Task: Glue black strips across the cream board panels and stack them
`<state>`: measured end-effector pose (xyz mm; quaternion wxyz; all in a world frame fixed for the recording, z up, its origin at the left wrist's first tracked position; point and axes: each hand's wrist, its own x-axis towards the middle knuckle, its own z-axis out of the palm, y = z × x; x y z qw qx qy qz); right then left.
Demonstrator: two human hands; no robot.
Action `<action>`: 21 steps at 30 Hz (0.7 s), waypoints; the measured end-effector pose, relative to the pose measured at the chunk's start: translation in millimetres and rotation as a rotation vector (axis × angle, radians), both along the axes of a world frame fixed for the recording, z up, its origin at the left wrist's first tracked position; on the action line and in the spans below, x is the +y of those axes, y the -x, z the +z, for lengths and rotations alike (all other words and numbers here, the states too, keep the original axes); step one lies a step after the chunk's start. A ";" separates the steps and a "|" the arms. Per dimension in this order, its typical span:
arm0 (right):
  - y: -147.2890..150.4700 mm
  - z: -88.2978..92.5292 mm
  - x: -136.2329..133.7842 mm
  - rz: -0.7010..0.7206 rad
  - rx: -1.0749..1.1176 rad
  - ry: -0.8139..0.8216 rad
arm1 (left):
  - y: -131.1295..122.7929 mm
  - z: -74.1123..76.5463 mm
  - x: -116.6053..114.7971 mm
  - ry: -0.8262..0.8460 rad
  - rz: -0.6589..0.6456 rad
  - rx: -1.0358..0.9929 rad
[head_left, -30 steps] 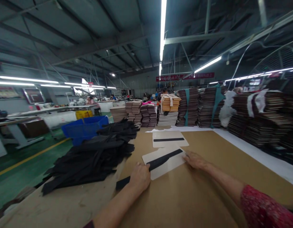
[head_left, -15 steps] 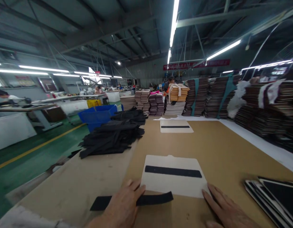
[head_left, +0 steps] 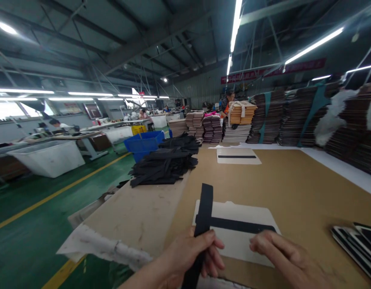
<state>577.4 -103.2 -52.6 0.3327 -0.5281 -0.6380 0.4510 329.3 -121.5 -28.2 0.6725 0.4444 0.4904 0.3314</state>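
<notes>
A black fabric strip (head_left: 205, 206) is pinched between the thumb and fingers of my left hand (head_left: 189, 253). It points away from me, and its upper part overlaps the left end of a white panel (head_left: 233, 245). Across the panel lies another black strip (head_left: 242, 225), partly covered by the held one. Over the panel's right side is my right hand (head_left: 281, 255), fingers curled and thumb pressed to the fingertips; whether something small is between them is hidden.
Farther up the brown-covered table (head_left: 248, 182) lies a second white panel (head_left: 238, 160) with a black strip. A heap of black strips (head_left: 167, 160) is at left, a pile of panels (head_left: 356, 249) at right. Behind stand a blue bin (head_left: 143, 144), tall stacks (head_left: 266, 120) and a person (head_left: 226, 105).
My left hand has lifted the black strip off the table and turned it lengthwise over the panel. My right hand has left the panel's edge and curled its fingers. The view has swung left.
</notes>
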 end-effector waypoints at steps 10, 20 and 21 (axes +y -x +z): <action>47.0 11.5 26.5 -0.055 0.440 0.055 | -47.4 -25.3 5.4 -0.024 -0.176 0.211; 50.7 13.5 4.1 0.024 0.621 0.313 | -58.4 -31.7 -3.4 -0.131 -0.117 0.004; 48.4 19.0 5.8 -0.015 0.632 0.306 | -57.2 -31.5 -3.8 -0.148 -0.177 0.053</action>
